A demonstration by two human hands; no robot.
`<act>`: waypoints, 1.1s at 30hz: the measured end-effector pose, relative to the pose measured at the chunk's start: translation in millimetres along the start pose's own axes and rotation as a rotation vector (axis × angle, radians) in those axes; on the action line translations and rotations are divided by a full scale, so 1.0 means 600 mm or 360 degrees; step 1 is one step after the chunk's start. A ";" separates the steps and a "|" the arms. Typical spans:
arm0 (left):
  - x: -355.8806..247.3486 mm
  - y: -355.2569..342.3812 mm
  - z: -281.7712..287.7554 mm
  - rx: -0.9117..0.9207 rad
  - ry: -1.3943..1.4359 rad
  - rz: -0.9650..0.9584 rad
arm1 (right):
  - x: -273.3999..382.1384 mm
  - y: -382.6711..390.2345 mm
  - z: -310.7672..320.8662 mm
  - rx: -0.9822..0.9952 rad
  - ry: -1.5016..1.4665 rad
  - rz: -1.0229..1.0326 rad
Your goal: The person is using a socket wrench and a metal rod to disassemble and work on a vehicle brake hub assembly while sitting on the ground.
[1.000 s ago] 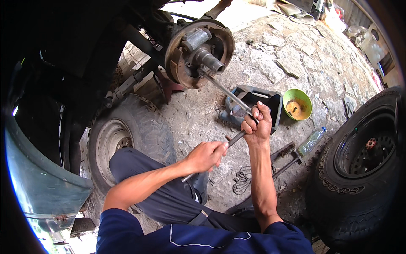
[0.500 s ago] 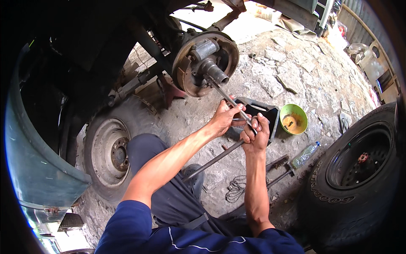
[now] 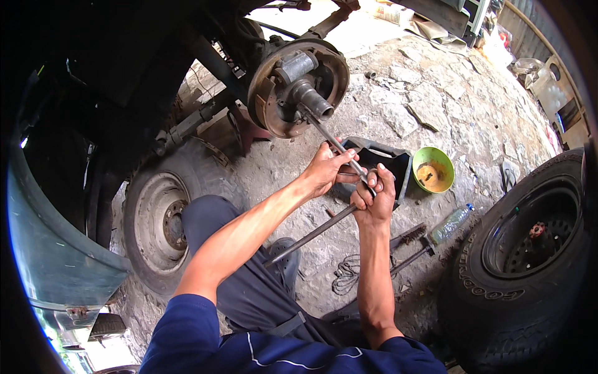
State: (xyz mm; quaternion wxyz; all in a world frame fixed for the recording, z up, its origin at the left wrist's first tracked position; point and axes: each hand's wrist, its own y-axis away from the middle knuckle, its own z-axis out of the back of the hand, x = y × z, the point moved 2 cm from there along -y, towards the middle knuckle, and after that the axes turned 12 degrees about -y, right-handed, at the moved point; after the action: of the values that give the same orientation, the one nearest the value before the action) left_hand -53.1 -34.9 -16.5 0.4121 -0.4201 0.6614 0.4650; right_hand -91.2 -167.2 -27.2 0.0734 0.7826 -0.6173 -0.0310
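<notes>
My left hand (image 3: 326, 169) is closed round a long metal wrench bar (image 3: 330, 136), thumb lying along it. My right hand (image 3: 375, 198) grips the same tool at its bend, where a straight handle (image 3: 310, 234) runs down to the left over my shoe. The bar's far end meets the drum brake assembly (image 3: 265, 103) just below the protruding spindle (image 3: 313, 101); its exact seat is hidden. Brake shoes and a grey cylindrical part (image 3: 297, 67) sit round the spindle.
An open black case (image 3: 403, 181) lies beyond my hands, beside a green bowl (image 3: 432, 169) with brownish liquid. A plastic bottle (image 3: 450, 224), a brush (image 3: 408, 235) and a cord (image 3: 346, 274) lie on the stone floor. Wheels stand left (image 3: 156, 215) and right (image 3: 476, 265).
Both hands keep their grip on the wrench bar, with hardly any shift. The whole view has moved slightly, so the brake assembly appears a little farther left and higher.
</notes>
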 end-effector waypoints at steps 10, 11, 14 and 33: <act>0.003 -0.002 0.004 -0.0033 0.0012 0.0045 | -0.003 -0.010 0.013 -0.0024 -0.0056 -0.0034; 0.003 -0.002 0.005 -0.0028 0.0012 0.0046 | -0.004 -0.009 0.014 -0.0015 -0.0061 -0.0035; 0.002 0.001 0.004 -0.0016 0.0022 0.0062 | -0.004 -0.008 0.015 -0.0011 -0.0068 -0.0029; -0.016 -0.003 0.005 -0.0020 -0.0144 0.0048 | -0.004 -0.014 0.003 -0.0023 -0.0141 -0.0020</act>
State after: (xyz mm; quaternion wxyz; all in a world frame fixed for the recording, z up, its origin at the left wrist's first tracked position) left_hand -48.1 -30.8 -8.5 0.4319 -0.3912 0.6453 0.4940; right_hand -83.7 -162.7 -30.2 0.0515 0.7839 -0.6147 -0.0705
